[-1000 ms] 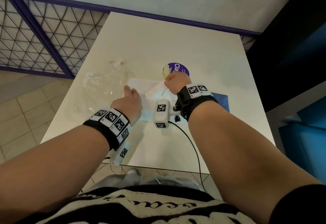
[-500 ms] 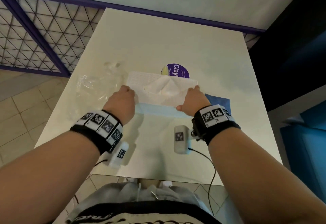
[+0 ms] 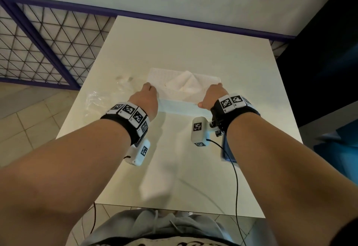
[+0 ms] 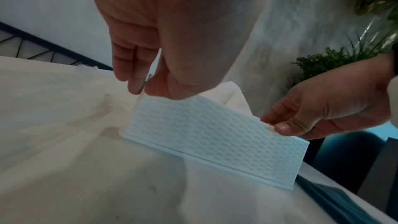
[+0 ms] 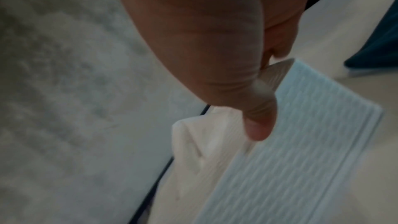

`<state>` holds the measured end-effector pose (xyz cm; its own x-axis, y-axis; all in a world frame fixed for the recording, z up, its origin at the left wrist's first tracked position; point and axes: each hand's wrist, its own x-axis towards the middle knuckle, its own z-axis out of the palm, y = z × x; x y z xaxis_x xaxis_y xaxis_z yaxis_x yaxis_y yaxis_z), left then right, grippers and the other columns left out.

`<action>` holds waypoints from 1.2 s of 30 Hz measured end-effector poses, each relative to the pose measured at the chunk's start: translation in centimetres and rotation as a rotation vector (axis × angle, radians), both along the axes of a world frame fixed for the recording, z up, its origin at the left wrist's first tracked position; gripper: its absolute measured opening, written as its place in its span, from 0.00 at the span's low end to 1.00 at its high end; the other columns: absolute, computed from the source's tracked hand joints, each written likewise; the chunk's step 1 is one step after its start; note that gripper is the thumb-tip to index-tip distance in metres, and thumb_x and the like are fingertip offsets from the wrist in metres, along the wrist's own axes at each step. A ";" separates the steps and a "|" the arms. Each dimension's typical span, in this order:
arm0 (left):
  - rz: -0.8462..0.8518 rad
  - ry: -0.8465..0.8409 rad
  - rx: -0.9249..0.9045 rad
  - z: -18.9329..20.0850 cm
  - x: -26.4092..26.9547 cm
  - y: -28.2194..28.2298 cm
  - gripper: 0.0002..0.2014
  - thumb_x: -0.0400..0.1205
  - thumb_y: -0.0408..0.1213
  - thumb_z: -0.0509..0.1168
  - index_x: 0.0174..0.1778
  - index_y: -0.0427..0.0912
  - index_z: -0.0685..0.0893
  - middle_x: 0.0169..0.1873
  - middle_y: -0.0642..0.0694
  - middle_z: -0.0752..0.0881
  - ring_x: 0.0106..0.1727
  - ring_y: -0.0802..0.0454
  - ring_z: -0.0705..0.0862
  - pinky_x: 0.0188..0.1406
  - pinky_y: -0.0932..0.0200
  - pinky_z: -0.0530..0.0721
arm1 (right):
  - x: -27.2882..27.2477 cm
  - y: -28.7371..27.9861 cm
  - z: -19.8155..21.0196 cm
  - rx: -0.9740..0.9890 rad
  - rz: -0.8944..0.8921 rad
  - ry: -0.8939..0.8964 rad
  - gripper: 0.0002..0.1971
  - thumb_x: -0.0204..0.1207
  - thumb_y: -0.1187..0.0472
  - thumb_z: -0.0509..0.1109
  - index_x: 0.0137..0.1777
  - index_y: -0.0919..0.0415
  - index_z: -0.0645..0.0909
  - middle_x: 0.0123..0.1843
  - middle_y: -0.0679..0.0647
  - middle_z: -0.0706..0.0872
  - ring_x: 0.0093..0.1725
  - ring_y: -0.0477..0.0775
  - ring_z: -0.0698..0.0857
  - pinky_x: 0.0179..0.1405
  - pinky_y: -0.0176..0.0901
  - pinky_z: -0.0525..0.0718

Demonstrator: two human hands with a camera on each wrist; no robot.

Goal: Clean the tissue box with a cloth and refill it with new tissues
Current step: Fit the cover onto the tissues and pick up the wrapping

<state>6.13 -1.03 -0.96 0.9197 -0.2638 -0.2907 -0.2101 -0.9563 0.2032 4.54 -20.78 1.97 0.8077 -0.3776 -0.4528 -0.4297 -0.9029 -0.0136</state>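
The white tissue box [image 3: 182,108], with a woven pattern on its sides, lies crosswise in the middle of the white table [image 3: 193,48]. A white tissue [image 3: 186,83] sticks up from its top. My left hand [image 3: 147,98] pinches the box's left end between thumb and fingers [image 4: 133,81]. My right hand [image 3: 213,94] grips the right end, thumb on the near side. The left wrist view shows the box [image 4: 211,135] and my right hand [image 4: 277,123]. The right wrist view shows the box [image 5: 301,134] and the tissue [image 5: 193,144]. I cannot tell whether the box touches the table.
A blue cloth [image 3: 227,152] lies on the table under my right wrist. A crumpled clear plastic wrapper [image 3: 98,100] lies to the left of the box. A purple-framed mesh railing [image 3: 48,52] stands beyond the table's left side, and a wall behind.
My right hand left the tissue on top and took hold of the box's right end. The purple-labelled round thing behind the box is now hidden from view.
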 end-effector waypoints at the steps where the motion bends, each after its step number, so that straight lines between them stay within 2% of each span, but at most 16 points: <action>1: 0.015 0.016 -0.037 -0.1 -0.2 0.2 0.34 0.77 0.22 0.55 0.81 0.37 0.57 0.84 0.46 0.52 0.69 0.36 0.77 0.66 0.43 0.77 | -0.2 0.5 0.3 -0.006 -0.029 -0.050 0.32 0.72 0.53 0.72 0.72 0.65 0.67 0.80 0.66 0.61 0.73 0.65 0.72 0.68 0.58 0.77; 3: 0.071 -0.010 -0.135 -0.3 -0.4 1.4 0.37 0.75 0.24 0.57 0.82 0.45 0.56 0.85 0.49 0.47 0.76 0.40 0.71 0.73 0.41 0.69 | -0.8 2.4 1.0 0.048 -0.011 -0.271 0.31 0.72 0.60 0.70 0.74 0.61 0.64 0.77 0.60 0.67 0.71 0.64 0.73 0.68 0.60 0.77; 5: 0.182 -0.181 -0.212 -0.5 -0.9 3.4 0.35 0.75 0.28 0.60 0.79 0.48 0.62 0.84 0.47 0.53 0.78 0.42 0.67 0.74 0.38 0.63 | -1.7 5.7 1.7 0.163 0.111 -0.441 0.25 0.75 0.61 0.67 0.72 0.57 0.68 0.68 0.56 0.77 0.66 0.60 0.77 0.63 0.56 0.81; 7: 0.360 -0.329 -0.203 -0.9 -1.6 5.8 0.30 0.75 0.33 0.63 0.75 0.50 0.66 0.82 0.45 0.59 0.79 0.41 0.64 0.73 0.36 0.61 | -2.5 9.3 1.4 0.307 0.241 -0.385 0.19 0.79 0.56 0.64 0.69 0.57 0.74 0.64 0.55 0.82 0.64 0.58 0.80 0.61 0.52 0.82; 10: 0.680 -0.203 -0.169 -1.6 -2.5 9.5 0.29 0.78 0.38 0.62 0.76 0.50 0.63 0.80 0.41 0.61 0.78 0.38 0.63 0.73 0.36 0.61 | -2.5 13.4 -1.0 0.502 0.264 -0.167 0.22 0.82 0.51 0.61 0.71 0.64 0.74 0.70 0.59 0.80 0.68 0.60 0.79 0.65 0.47 0.76; 13: 0.910 0.005 -0.181 -2.6 -2.5 12.7 0.31 0.80 0.40 0.60 0.79 0.38 0.59 0.75 0.32 0.66 0.74 0.33 0.68 0.71 0.40 0.67 | -1.8 16.5 -4.6 0.669 0.041 -0.047 0.33 0.79 0.44 0.63 0.76 0.67 0.68 0.72 0.61 0.78 0.67 0.63 0.81 0.66 0.49 0.79; 15: 0.982 0.086 -0.217 -3.3 -2.4 14.1 0.31 0.82 0.42 0.60 0.77 0.30 0.58 0.74 0.29 0.69 0.72 0.30 0.71 0.68 0.41 0.71 | -1.4 18.1 -6.0 0.799 -0.143 -0.016 0.39 0.73 0.38 0.65 0.76 0.66 0.68 0.65 0.62 0.83 0.59 0.64 0.86 0.60 0.56 0.85; 18: 0.949 0.136 -0.208 -4.0 -2.7 15.5 0.36 0.81 0.46 0.65 0.75 0.26 0.59 0.71 0.29 0.74 0.70 0.31 0.75 0.63 0.43 0.75 | -0.9 19.7 -7.2 0.910 -0.277 -0.052 0.39 0.71 0.40 0.69 0.75 0.64 0.67 0.65 0.61 0.82 0.59 0.63 0.85 0.58 0.59 0.86; 20: 0.864 0.160 -0.205 -4.0 -2.8 16.0 0.36 0.78 0.49 0.69 0.72 0.25 0.68 0.65 0.31 0.80 0.65 0.34 0.80 0.51 0.50 0.78 | -0.7 20.2 -7.1 0.892 -0.252 -0.071 0.31 0.71 0.49 0.71 0.71 0.63 0.71 0.60 0.61 0.83 0.55 0.63 0.85 0.54 0.56 0.87; 22: 0.790 0.199 -0.213 -3.7 -3.0 16.1 0.27 0.80 0.47 0.67 0.66 0.27 0.77 0.63 0.32 0.83 0.63 0.35 0.81 0.50 0.51 0.78 | -0.6 20.4 -6.9 0.829 -0.171 -0.062 0.18 0.71 0.57 0.69 0.60 0.60 0.76 0.51 0.58 0.84 0.44 0.59 0.85 0.40 0.46 0.85; 24: 0.789 0.213 -0.297 -2.9 -3.1 16.2 0.20 0.84 0.40 0.60 0.65 0.28 0.80 0.66 0.31 0.81 0.66 0.35 0.79 0.58 0.51 0.76 | -0.7 20.2 -6.4 0.823 -0.096 -0.026 0.03 0.73 0.60 0.68 0.43 0.57 0.78 0.47 0.55 0.83 0.32 0.51 0.80 0.28 0.39 0.77; 26: 0.866 0.168 -0.471 -2.6 -2.9 16.8 0.15 0.81 0.38 0.62 0.60 0.33 0.84 0.60 0.34 0.84 0.61 0.36 0.82 0.54 0.52 0.78 | -0.8 19.7 -5.8 0.954 -0.129 -0.066 0.09 0.74 0.62 0.70 0.35 0.53 0.74 0.41 0.52 0.80 0.29 0.48 0.76 0.28 0.36 0.77; 28: 0.968 0.158 -0.893 -2.1 -3.2 17.1 0.08 0.78 0.39 0.69 0.50 0.40 0.86 0.49 0.42 0.88 0.49 0.42 0.88 0.49 0.51 0.85 | -1.5 18.8 -4.1 1.129 -0.245 -0.141 0.06 0.72 0.60 0.73 0.42 0.58 0.78 0.42 0.54 0.83 0.36 0.52 0.81 0.40 0.44 0.84; 30: 0.903 0.245 -1.213 -0.7 -3.8 16.6 0.03 0.80 0.37 0.70 0.47 0.44 0.86 0.41 0.49 0.86 0.38 0.51 0.88 0.41 0.54 0.86 | -2.0 17.3 -2.3 1.242 -0.328 -0.167 0.17 0.71 0.52 0.76 0.56 0.59 0.80 0.53 0.53 0.86 0.41 0.53 0.84 0.45 0.50 0.86; 32: 0.747 0.313 -1.363 0.7 -4.3 15.9 0.02 0.81 0.34 0.68 0.44 0.46 0.84 0.38 0.50 0.84 0.32 0.55 0.86 0.32 0.58 0.81 | -2.2 15.2 -0.6 1.330 -0.386 -0.193 0.19 0.71 0.47 0.74 0.58 0.54 0.80 0.54 0.51 0.88 0.32 0.52 0.82 0.36 0.45 0.82; 36: 0.574 0.418 -1.378 2.1 -4.9 13.1 0.03 0.83 0.34 0.65 0.49 0.47 0.82 0.40 0.44 0.90 0.29 0.50 0.86 0.28 0.60 0.80 | -3.2 10.8 1.2 1.279 -0.352 -0.299 0.06 0.78 0.58 0.67 0.53 0.50 0.82 0.41 0.54 0.92 0.20 0.49 0.74 0.28 0.39 0.74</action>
